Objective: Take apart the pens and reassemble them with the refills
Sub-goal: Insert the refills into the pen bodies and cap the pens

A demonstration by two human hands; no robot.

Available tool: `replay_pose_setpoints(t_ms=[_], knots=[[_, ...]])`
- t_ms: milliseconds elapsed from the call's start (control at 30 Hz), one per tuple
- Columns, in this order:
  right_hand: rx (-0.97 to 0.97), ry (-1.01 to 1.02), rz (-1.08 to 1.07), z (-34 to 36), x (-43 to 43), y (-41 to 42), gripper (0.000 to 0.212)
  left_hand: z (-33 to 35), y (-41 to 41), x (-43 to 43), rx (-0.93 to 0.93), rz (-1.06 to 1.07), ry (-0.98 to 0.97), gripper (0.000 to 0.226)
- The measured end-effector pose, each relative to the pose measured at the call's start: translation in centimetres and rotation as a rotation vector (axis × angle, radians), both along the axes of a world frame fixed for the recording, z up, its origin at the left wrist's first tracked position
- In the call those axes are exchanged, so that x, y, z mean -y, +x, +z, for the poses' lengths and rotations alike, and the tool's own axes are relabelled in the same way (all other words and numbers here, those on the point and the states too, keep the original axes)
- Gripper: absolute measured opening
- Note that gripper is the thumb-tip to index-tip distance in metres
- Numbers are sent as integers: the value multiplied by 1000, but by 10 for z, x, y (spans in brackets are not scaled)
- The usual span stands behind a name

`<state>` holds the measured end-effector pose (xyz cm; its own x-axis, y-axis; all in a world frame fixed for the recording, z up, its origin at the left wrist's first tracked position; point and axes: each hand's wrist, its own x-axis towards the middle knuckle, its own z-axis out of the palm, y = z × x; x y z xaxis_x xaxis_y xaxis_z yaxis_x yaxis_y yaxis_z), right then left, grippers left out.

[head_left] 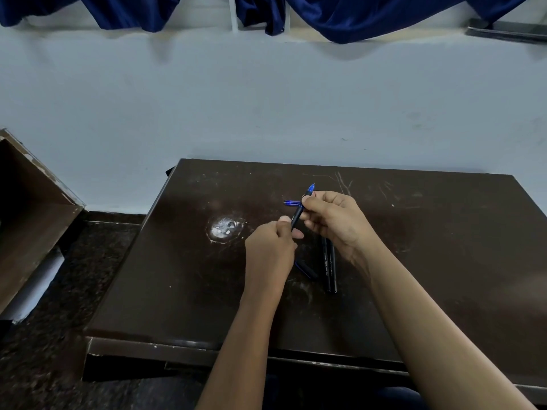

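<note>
A black pen with a blue tip [299, 211] is held tilted above the dark brown table [177, 276], tip pointing away from me. My left hand [270, 250] grips its lower barrel end. My right hand [331, 220] pinches the upper part near the blue grip. Behind the pen, several blue refills [291, 203] lie on the table, partly hidden by my right hand. Two black pens [329, 269] lie side by side below my right hand. A black and blue pen cap [306, 270] lies just left of them.
A white scuffed patch [225, 227] marks the table left of my hands. A pale wall stands right behind the table. A brown wooden box [32, 208] stands at the left over a dark speckled floor. Blue curtains [370, 16] hang at the top.
</note>
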<state>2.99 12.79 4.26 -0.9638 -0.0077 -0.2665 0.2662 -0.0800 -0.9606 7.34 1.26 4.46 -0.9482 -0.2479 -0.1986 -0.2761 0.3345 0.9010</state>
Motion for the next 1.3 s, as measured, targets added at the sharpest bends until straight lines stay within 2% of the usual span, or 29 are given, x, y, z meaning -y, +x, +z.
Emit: replay_pose_setpoints(t_ms=[167, 233, 333, 533, 700, 867, 933, 1067, 1200, 1300], knots=[[5, -1, -1, 0, -1, 0, 11, -4, 2, 1, -79, -5, 29, 14], [7, 4, -2, 0, -1, 0, 11, -2, 2, 1, -61, -23, 31, 19], [9, -1, -3, 0, -2, -1, 11, -1, 0, -1, -24, -50, -12, 40], [13, -10, 7, 0, 0, 0, 11, -3, 2, 2, -102, -31, -22, 14], [9, -5, 8, 0, 0, 0, 12, 1, -1, -1, -5, -36, -10, 41], [13, 4, 8, 0, 0, 0, 13, -1, 3, 2, -115, -24, 2, 15], [15, 7, 4, 0, 0, 0, 13, 1, 3, 2, -95, -21, 13, 16], [18, 2, 13, 1, 0, 0, 14, 2, 2, -1, -29, -57, 4, 39], [16, 10, 17, 1, 1, 1, 13, -2, 4, 1, -112, -47, -33, 13], [14, 12, 25, 1, 3, 1, 12, 0, 4, -1, -86, -41, -15, 16]])
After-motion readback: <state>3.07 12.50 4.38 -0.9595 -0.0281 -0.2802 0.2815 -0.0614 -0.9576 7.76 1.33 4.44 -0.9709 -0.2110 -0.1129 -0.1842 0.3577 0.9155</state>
